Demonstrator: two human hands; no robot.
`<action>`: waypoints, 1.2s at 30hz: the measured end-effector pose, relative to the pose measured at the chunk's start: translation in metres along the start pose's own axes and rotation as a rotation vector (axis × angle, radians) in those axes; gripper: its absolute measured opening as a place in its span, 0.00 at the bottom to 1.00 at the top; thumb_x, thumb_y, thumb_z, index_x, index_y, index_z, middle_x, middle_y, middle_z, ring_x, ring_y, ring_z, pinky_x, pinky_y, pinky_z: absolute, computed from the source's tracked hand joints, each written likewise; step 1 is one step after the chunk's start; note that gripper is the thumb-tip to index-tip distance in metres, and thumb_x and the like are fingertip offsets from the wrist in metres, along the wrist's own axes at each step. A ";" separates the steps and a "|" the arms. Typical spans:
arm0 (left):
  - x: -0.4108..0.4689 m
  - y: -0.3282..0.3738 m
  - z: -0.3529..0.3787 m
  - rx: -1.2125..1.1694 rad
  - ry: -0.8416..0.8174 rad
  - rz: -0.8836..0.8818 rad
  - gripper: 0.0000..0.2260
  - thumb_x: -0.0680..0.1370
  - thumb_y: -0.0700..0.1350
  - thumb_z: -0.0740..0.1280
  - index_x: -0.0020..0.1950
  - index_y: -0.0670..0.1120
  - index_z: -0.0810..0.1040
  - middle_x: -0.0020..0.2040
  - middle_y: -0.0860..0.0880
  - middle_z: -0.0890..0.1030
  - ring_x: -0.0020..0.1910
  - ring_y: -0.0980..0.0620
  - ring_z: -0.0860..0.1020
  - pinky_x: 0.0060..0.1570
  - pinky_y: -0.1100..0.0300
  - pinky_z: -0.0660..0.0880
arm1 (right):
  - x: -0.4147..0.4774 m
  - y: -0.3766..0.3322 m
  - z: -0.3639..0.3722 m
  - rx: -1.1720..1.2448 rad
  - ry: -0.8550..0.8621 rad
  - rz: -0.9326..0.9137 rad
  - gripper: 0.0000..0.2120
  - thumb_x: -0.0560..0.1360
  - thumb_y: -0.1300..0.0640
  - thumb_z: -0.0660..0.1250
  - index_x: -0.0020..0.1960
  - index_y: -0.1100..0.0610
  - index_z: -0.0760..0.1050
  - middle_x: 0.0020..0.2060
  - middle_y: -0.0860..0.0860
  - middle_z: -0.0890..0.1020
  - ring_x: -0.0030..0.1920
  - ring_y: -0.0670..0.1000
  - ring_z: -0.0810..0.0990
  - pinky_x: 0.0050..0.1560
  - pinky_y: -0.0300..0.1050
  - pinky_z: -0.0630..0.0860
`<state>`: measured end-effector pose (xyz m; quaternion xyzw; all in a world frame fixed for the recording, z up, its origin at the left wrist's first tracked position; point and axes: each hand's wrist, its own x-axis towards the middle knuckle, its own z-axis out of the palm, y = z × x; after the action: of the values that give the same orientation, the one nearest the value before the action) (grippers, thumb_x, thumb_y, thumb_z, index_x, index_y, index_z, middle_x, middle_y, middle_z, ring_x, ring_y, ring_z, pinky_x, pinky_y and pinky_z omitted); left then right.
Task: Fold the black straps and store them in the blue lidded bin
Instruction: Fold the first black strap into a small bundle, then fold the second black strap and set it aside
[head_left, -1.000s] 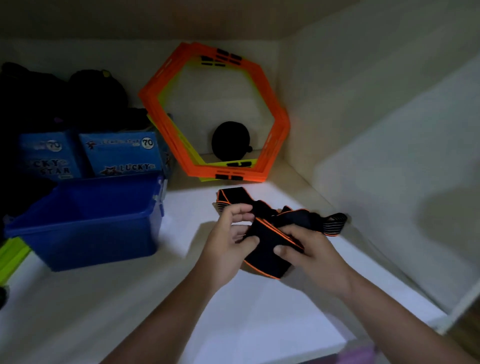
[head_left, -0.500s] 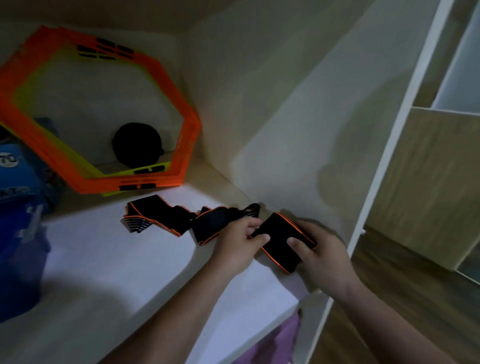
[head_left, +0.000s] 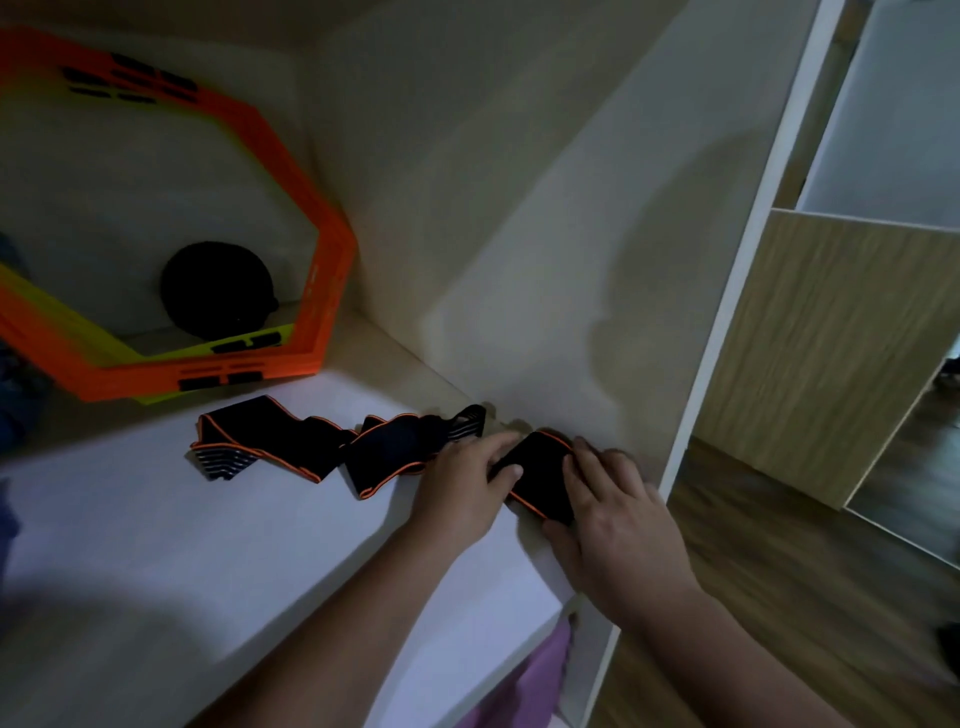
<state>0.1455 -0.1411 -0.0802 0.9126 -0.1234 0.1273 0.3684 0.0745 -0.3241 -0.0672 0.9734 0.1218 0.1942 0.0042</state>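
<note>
Left hand (head_left: 457, 486) and right hand (head_left: 621, 525) still pinch the black strap (head_left: 387, 457) at its fold.

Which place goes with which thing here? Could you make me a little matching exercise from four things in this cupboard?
Things
1. orange hexagonal plastic frame
2. black round object
3. black fabric strap with orange edging
4. purple cloth

Places
A. below the front edge of the white shelf
B. stretched along the shelf, one end held by the left hand and right hand
C. propped up at the back of the shelf
D. seen through the frame's opening

Pairs: 1-C, 2-D, 3-B, 4-A
</note>
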 end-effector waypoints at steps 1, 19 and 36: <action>0.000 -0.001 0.001 0.039 -0.010 0.022 0.20 0.76 0.57 0.62 0.66 0.56 0.78 0.52 0.47 0.83 0.54 0.45 0.80 0.55 0.50 0.78 | 0.002 -0.001 -0.001 -0.017 -0.007 0.006 0.32 0.73 0.40 0.64 0.70 0.60 0.75 0.70 0.54 0.76 0.63 0.58 0.76 0.54 0.53 0.77; -0.005 0.007 -0.008 0.130 0.070 0.204 0.20 0.77 0.56 0.63 0.63 0.48 0.82 0.58 0.50 0.83 0.58 0.47 0.80 0.55 0.53 0.77 | 0.018 -0.002 -0.005 0.156 0.017 0.026 0.31 0.73 0.43 0.62 0.68 0.61 0.73 0.61 0.57 0.75 0.55 0.60 0.75 0.57 0.52 0.76; -0.005 -0.018 -0.052 0.212 0.179 0.181 0.23 0.78 0.60 0.57 0.62 0.49 0.81 0.56 0.50 0.82 0.59 0.48 0.74 0.56 0.53 0.74 | 0.050 -0.013 -0.022 0.191 0.114 -0.046 0.28 0.72 0.41 0.70 0.61 0.62 0.78 0.58 0.58 0.77 0.55 0.61 0.76 0.53 0.53 0.78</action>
<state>0.1394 -0.0913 -0.0564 0.9164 -0.1576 0.2532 0.2668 0.1077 -0.3008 -0.0285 0.9536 0.1620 0.2368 -0.0908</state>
